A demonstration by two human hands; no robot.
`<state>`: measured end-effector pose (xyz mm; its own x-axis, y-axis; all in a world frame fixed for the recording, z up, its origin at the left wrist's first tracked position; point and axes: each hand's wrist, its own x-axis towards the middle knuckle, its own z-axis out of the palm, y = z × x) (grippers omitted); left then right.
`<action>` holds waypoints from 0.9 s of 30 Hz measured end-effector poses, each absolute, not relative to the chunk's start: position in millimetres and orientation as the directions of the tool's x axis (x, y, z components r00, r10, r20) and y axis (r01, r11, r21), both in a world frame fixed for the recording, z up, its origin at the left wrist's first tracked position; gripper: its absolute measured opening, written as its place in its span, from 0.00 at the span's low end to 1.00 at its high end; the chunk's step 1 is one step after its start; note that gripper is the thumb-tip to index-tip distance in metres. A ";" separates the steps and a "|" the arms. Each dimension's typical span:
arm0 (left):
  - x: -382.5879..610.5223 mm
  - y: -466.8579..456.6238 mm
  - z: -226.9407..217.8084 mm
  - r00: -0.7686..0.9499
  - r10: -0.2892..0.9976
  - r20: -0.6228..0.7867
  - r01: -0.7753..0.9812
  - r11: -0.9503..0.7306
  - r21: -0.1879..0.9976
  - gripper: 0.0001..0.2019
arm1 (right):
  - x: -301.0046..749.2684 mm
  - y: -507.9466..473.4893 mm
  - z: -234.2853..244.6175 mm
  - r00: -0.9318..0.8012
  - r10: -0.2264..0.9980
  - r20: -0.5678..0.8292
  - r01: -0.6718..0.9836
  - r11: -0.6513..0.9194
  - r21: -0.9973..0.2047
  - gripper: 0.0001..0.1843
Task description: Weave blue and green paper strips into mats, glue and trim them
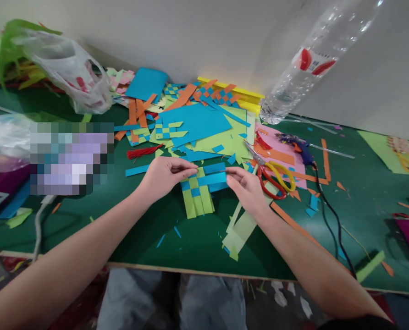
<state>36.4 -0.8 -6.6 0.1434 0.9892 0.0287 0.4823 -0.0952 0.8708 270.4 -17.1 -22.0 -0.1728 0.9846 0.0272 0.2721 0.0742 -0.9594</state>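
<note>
A small woven mat of blue and light-green paper strips (200, 192) lies on the green table (87, 224) in front of me. My left hand (163, 176) pinches its upper left edge, fingers closed on a strip. From the other side, my right hand (245, 183) pinches the end of a blue strip (215, 178) that runs across the weave. Loose green strip ends hang below the mat toward me.
Red and yellow scissors (273, 176) lie just right of my right hand. A blue glue gun (302, 149) with a black cord, a pile of cut coloured paper (197, 121), a clear plastic bottle (304, 64) and a plastic bag (70, 73) sit farther back. Green offcuts (240, 231) lie near the table edge.
</note>
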 end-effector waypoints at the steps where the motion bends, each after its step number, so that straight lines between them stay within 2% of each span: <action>1: 36.6 -1.1 -6.1 0.147 0.989 0.029 0.483 -0.098 0.870 0.10 | 270.4 -17.6 -21.0 -0.170 0.985 0.018 0.268 0.063 -0.961 0.17; 7: 37.2 -1.8 -6.0 0.150 0.988 0.042 0.490 -0.111 0.865 0.10 | 269.0 -20.3 -12.7 -0.193 0.981 0.035 0.298 0.093 -0.950 0.19; 11: 36.8 -2.7 -7.2 0.180 0.982 0.051 0.467 -0.131 0.874 0.10 | 266.8 -21.0 -10.7 -0.245 0.970 -0.004 0.340 0.082 -0.937 0.16; 15: 38.2 -4.4 -6.9 0.214 0.975 0.053 0.433 -0.143 0.890 0.10 | 265.9 -22.2 -10.9 -0.253 0.967 0.022 0.420 0.130 -0.898 0.14; 22: 40.6 -6.2 -4.2 0.244 0.970 0.018 0.409 -0.119 0.905 0.10 | 264.1 -23.3 -13.2 -0.265 0.962 0.071 0.317 0.157 -0.935 0.08; 27: 40.6 -5.4 -5.2 0.259 0.966 0.008 0.405 -0.117 0.907 0.11 | 263.1 -24.0 -12.2 -0.250 0.964 0.093 0.310 0.170 -0.935 0.08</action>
